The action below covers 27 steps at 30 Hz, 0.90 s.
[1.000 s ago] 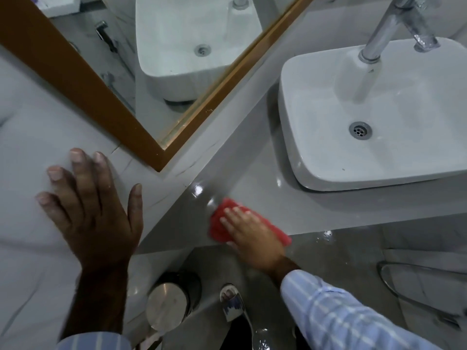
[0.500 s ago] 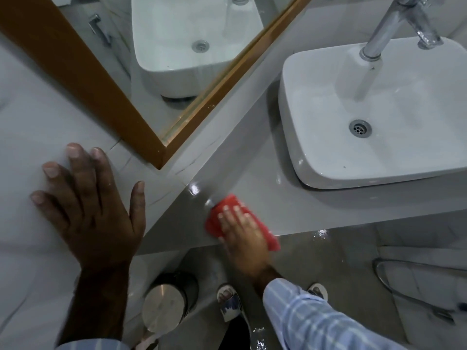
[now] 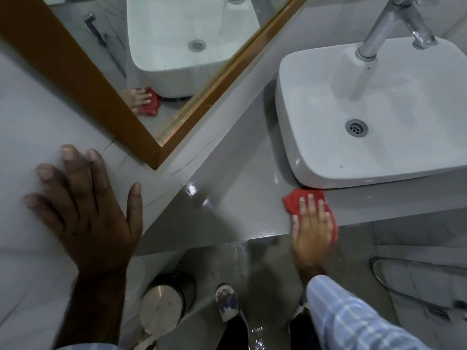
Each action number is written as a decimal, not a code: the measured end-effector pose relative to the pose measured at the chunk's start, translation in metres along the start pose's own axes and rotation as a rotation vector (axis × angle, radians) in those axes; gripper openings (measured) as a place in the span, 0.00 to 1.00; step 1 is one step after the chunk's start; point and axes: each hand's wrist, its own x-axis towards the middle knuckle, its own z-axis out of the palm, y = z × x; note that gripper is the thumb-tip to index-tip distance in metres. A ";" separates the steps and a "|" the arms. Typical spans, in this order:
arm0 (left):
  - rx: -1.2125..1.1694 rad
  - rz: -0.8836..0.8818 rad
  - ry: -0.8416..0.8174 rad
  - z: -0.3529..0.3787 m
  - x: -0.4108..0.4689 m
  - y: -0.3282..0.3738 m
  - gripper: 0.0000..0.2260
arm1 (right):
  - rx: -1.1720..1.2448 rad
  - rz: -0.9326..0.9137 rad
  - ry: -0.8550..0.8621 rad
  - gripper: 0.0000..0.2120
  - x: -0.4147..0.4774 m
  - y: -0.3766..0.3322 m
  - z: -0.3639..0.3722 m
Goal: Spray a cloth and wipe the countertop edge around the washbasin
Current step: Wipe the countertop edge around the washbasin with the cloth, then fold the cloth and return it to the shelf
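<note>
The right hand point(image 3: 312, 223) lies palm-down on a folded red cloth point(image 3: 293, 202), fingers stretched nearly flat and close together, pressing it onto the grey countertop point(image 3: 240, 198) at its front edge, just beside the near corner of the white washbasin point(image 3: 316, 137). The cloth touches the basin's base. The left hand point(image 3: 86, 210) is spread wide, empty, palm flat against the pale wall point(image 3: 30, 122) below the wood-framed mirror point(image 3: 75, 79).

right hand point(image 3: 312, 223) flat on red cloth point(image 3: 293, 202) | countertop point(image 3: 240, 198) front edge, seemingly touching washbasin point(image 3: 316, 170)
</note>
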 end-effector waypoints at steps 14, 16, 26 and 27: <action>-0.626 0.053 -0.839 0.052 -0.067 0.190 0.33 | 0.648 0.329 -0.009 0.29 -0.049 0.029 -0.036; -0.522 0.066 -0.876 0.064 -0.059 0.204 0.33 | 0.788 0.524 -0.233 0.36 -0.049 0.037 -0.034; -0.493 -0.131 -1.100 0.067 -0.046 0.234 0.14 | 1.241 0.619 -0.606 0.11 -0.037 0.059 -0.021; -0.522 -0.181 -1.142 0.064 -0.049 0.234 0.14 | 1.294 0.669 -0.608 0.12 -0.039 0.070 -0.028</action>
